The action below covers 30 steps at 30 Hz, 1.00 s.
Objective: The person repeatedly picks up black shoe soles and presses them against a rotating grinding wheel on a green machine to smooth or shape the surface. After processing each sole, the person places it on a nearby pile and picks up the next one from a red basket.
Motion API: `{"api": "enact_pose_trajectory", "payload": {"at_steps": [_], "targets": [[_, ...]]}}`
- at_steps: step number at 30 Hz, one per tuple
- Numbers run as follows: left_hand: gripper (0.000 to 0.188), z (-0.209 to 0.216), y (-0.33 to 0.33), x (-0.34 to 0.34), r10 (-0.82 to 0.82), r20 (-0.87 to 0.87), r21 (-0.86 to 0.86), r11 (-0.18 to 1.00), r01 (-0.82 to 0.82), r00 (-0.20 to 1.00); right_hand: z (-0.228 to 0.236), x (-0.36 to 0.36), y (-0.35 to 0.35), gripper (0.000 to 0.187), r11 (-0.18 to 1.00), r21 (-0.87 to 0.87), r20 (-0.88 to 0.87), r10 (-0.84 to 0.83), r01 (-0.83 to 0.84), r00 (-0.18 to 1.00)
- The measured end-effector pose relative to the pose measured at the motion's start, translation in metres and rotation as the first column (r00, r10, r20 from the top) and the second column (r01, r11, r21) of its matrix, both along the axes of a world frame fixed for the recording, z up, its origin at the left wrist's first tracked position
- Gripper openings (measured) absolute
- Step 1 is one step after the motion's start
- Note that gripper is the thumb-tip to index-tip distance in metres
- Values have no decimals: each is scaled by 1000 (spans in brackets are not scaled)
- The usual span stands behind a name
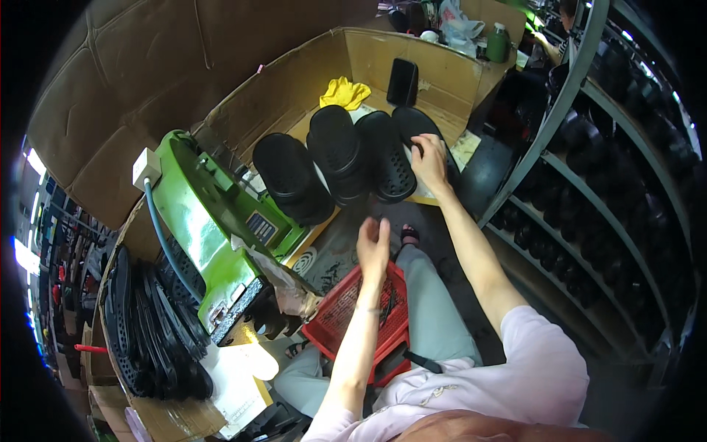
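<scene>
Black clogs with perforated uppers stand in a row on the bench. My right hand (429,160) is at the rightmost clog (412,120), its fingers curled over that shoe's side. Below the row, my left hand (373,247) is raised with thumb and fingers drawn close together; a small dark bit shows at the fingertips, too small to name. Nearest to it are the perforated clog (383,158) and the stacked clogs (337,151) in the middle. Another clog pile (291,177) stands at the row's left end.
A green machine (195,221) with a blue cable stands left. Flat black shoe parts (158,324) fill a carton beside it. A red basket (342,313) sits by my legs. Cardboard walls (412,55) enclose the bench; a yellow cloth (344,93) lies behind the clogs. Metal racks (545,158) rise right.
</scene>
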<state>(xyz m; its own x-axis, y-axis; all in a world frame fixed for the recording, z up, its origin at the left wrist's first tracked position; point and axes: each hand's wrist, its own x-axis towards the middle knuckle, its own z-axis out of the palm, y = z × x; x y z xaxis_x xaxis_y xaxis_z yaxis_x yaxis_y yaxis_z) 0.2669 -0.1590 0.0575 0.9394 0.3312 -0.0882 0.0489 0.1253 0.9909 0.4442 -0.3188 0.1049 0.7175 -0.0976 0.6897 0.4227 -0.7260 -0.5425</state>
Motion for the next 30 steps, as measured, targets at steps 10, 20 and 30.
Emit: {"api": "enact_pose_trajectory", "payload": {"at_steps": [10,20,30], "targets": [[84,-9,-73,105,274,-98,26,962,-273,957,10,-28,-56,69,919,-368,-603,-349,138,717],[78,8,-69,81,112,-20,-292,950,-113,994,16,-43,-10,31,997,-54,-543,13,-50,839],[76,13,-68,79,33,34,-259,965,-23,999,-10,-14,-6,36,982,-23,-597,135,-186,791]]}}
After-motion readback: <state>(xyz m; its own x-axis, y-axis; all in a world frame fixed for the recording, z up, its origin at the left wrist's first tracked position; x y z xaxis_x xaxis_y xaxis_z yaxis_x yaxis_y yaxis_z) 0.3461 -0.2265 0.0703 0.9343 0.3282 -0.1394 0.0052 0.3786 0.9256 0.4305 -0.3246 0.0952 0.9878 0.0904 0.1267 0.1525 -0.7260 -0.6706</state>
